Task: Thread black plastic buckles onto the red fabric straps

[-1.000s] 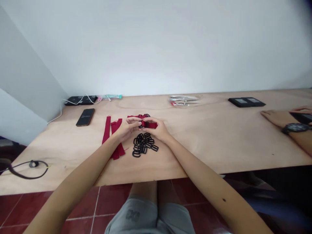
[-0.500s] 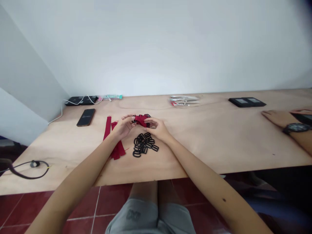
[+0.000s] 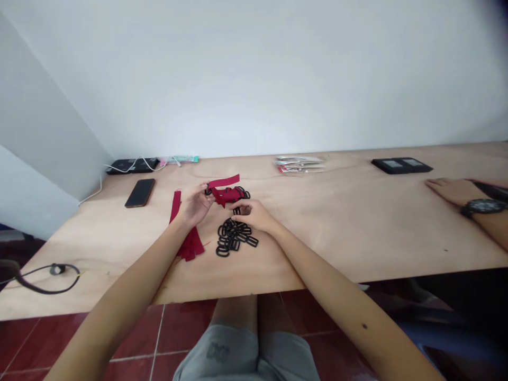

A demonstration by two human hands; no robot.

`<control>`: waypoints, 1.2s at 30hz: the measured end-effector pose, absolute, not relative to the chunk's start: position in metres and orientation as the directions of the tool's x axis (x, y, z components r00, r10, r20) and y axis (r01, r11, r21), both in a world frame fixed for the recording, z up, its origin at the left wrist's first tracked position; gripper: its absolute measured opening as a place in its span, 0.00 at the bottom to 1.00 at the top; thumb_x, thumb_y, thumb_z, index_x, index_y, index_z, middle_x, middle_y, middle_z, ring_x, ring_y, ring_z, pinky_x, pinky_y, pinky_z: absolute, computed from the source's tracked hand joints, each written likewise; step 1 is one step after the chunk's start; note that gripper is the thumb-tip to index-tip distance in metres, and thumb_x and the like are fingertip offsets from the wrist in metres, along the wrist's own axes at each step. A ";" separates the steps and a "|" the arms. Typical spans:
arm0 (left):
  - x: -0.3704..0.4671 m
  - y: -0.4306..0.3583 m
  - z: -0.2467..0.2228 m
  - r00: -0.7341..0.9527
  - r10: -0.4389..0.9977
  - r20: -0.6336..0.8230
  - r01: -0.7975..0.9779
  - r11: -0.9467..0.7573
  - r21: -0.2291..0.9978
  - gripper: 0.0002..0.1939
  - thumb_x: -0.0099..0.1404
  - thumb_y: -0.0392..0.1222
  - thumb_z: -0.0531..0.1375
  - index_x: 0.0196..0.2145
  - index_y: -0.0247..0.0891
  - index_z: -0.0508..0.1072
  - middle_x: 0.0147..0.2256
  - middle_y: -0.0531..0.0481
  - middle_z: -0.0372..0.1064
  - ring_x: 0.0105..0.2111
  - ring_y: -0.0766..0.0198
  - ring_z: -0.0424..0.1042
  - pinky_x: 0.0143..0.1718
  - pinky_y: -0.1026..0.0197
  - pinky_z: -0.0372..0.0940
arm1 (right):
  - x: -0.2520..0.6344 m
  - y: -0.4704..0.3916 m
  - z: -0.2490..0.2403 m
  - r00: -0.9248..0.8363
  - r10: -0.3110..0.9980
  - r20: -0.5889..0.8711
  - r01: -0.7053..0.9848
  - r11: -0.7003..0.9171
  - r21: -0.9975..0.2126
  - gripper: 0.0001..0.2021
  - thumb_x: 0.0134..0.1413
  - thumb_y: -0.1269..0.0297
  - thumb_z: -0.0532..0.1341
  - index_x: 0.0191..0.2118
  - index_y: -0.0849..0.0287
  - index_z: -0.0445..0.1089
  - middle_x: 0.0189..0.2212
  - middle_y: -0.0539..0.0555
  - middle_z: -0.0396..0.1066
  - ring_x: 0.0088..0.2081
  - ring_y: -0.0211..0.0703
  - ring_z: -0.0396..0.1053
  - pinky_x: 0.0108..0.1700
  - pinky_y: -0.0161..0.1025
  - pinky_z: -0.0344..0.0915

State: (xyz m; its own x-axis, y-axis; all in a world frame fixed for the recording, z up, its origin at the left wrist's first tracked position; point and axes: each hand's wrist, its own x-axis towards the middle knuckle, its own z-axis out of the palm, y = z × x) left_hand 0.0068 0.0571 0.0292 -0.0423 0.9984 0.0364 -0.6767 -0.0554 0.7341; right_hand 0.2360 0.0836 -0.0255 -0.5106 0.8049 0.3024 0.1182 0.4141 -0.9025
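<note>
My left hand (image 3: pixel 197 205) is closed on a red strap (image 3: pixel 224 181) with a black buckle at its near end; the strap's free end points right. Behind and between my hands lie red straps with black buckles (image 3: pixel 234 194). My right hand (image 3: pixel 253 216) pinches a black buckle (image 3: pixel 237 210) just above the pile of black buckles (image 3: pixel 234 235). Left of that pile, several loose red straps (image 3: pixel 192 246) lie on the table, partly hidden under my left wrist.
On the wooden table (image 3: pixel 337 222) are a phone (image 3: pixel 140 193), black boxes with a white cable (image 3: pixel 133 165), plastic packets (image 3: pixel 299 164), two black cases (image 3: pixel 401 165) and a black cable loop (image 3: pixel 57 269). Another person's hand (image 3: pixel 448 190) with a watch rests at the right.
My right hand has moved down toward the pile and taken a black buckle. My left hand has shifted slightly left, and the strap in it now extends to the right.
</note>
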 end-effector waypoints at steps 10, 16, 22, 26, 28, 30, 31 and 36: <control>0.004 0.057 0.015 0.089 0.995 0.045 -0.654 0.024 0.756 0.18 0.60 0.35 0.71 0.48 0.42 0.80 0.28 0.54 0.74 0.27 0.68 0.72 0.35 0.62 0.70 | 0.232 0.087 -0.025 -0.404 0.843 0.356 0.073 0.417 -0.906 0.12 0.64 0.53 0.66 0.38 0.56 0.82 0.37 0.56 0.83 0.41 0.51 0.77 0.48 0.47 0.72; 0.016 0.046 0.018 0.176 0.984 -0.022 -0.577 0.121 0.807 0.18 0.63 0.38 0.72 0.50 0.45 0.80 0.38 0.49 0.78 0.30 0.66 0.73 0.31 0.64 0.69 | 0.232 0.085 -0.015 -0.296 0.890 0.346 -0.143 0.317 -0.938 0.20 0.62 0.43 0.68 0.48 0.54 0.80 0.43 0.55 0.81 0.45 0.50 0.76 0.54 0.46 0.71; 0.026 0.043 0.015 0.249 0.968 0.001 -0.531 0.136 0.836 0.14 0.63 0.36 0.71 0.47 0.42 0.80 0.33 0.50 0.74 0.29 0.65 0.71 0.28 0.65 0.65 | 0.234 0.077 -0.010 -0.378 0.902 0.207 -0.299 0.093 -0.950 0.21 0.48 0.47 0.79 0.43 0.52 0.78 0.35 0.50 0.78 0.38 0.44 0.74 0.44 0.41 0.70; 0.025 0.044 0.016 0.268 0.963 0.019 -0.545 0.135 0.827 0.11 0.57 0.29 0.68 0.38 0.38 0.79 0.30 0.51 0.72 0.29 0.66 0.70 0.29 0.65 0.65 | 0.237 0.076 -0.007 -0.438 0.887 0.148 -0.319 0.001 -0.948 0.19 0.44 0.49 0.80 0.28 0.55 0.75 0.27 0.48 0.72 0.29 0.39 0.67 0.37 0.39 0.67; 0.024 0.043 0.020 0.254 0.967 0.031 -0.558 0.120 0.821 0.10 0.54 0.26 0.66 0.33 0.37 0.77 0.30 0.51 0.72 0.28 0.68 0.69 0.29 0.66 0.65 | 0.237 0.075 -0.005 -0.456 0.879 0.140 -0.337 -0.025 -0.941 0.19 0.45 0.49 0.80 0.28 0.55 0.75 0.26 0.48 0.72 0.28 0.39 0.65 0.35 0.39 0.65; 0.024 0.042 0.024 0.244 0.969 0.032 -0.555 0.113 0.824 0.09 0.53 0.25 0.65 0.32 0.35 0.76 0.29 0.52 0.71 0.27 0.69 0.69 0.29 0.67 0.65 | 0.237 0.074 -0.003 -0.459 0.874 0.158 -0.363 -0.023 -0.931 0.18 0.47 0.49 0.80 0.32 0.56 0.78 0.28 0.49 0.73 0.30 0.38 0.65 0.35 0.37 0.65; 0.024 0.041 0.026 0.253 0.967 0.027 -0.544 0.119 0.831 0.09 0.54 0.26 0.65 0.32 0.35 0.76 0.28 0.52 0.71 0.26 0.69 0.69 0.29 0.67 0.66 | 0.236 0.074 -0.003 -0.458 0.873 0.169 -0.377 -0.018 -0.926 0.17 0.48 0.50 0.79 0.34 0.56 0.79 0.30 0.49 0.74 0.31 0.38 0.66 0.35 0.37 0.65; 0.027 0.039 0.023 0.356 0.934 0.017 -0.479 0.166 0.862 0.11 0.57 0.29 0.68 0.39 0.33 0.79 0.28 0.51 0.73 0.26 0.67 0.72 0.30 0.67 0.70 | 0.236 0.074 -0.006 -0.550 0.830 0.094 -0.379 -0.147 -0.914 0.18 0.49 0.52 0.80 0.42 0.55 0.81 0.36 0.50 0.79 0.35 0.40 0.73 0.39 0.37 0.70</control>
State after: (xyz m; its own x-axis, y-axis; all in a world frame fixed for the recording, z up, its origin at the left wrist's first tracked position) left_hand 0.0267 0.0389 0.0228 0.3556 0.9345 0.0173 -0.4787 0.1662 0.8621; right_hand 0.2357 0.0738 -0.0061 -0.5499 0.8299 0.0940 -0.3787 -0.1474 -0.9137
